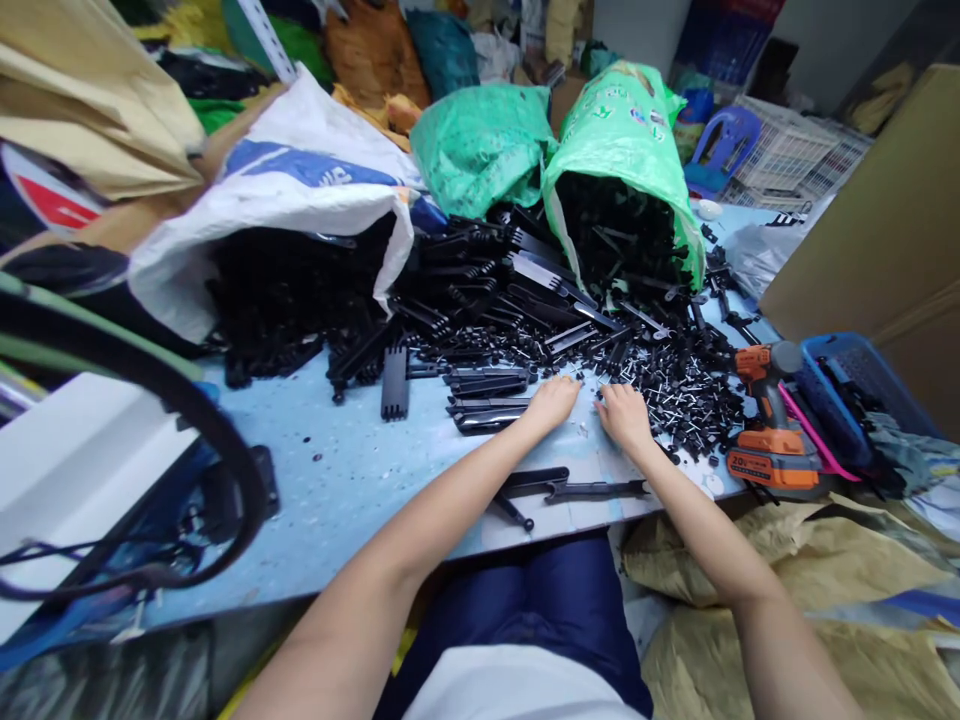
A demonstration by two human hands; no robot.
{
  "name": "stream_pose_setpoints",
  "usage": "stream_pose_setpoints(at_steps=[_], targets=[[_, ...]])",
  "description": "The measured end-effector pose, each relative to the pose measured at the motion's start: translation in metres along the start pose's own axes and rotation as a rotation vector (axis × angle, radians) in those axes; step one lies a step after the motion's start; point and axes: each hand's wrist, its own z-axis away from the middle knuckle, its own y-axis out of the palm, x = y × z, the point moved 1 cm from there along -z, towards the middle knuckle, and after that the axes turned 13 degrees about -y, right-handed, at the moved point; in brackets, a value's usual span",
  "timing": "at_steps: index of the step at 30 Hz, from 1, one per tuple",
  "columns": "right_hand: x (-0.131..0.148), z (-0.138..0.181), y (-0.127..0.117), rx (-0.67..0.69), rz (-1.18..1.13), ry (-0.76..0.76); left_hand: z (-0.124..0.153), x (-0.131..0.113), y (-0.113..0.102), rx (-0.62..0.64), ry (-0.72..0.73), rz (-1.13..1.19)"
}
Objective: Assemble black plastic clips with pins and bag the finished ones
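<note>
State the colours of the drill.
The drill is orange and dark grey, showing best in the head view.

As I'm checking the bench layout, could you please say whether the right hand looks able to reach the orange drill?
Probably yes: only a low pile of screws and small black parts appears to lie between the right hand and the orange drill, and nothing covers the drill's handle.

The left hand (553, 402) and right hand (625, 412) rest near scattered screws (691, 398). An orange drill (770, 415) stands near a blue basket (832, 408).
</note>
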Motion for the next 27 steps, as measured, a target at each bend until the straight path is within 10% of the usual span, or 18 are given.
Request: stream_pose_setpoints(at_steps=[8,13,20,27], targets=[[0.001,-0.012,-0.002,0.097,0.005,0.003,0.017,-0.014,0.005,0.031,0.05,0.12],[0.002,0.007,-0.008,-0.06,-0.253,0.01,0.054,0.019,-0.004,-0.106,-0.003,0.456],[0.027,0.044,-0.02,-0.175,-0.752,-0.257,0.146,0.084,0.008,-0.103,-0.588,1.516],[0.057,0.045,-0.04,0.109,-0.468,-0.331,0.161,0.08,0.018,-0.047,-0.738,1.676]])
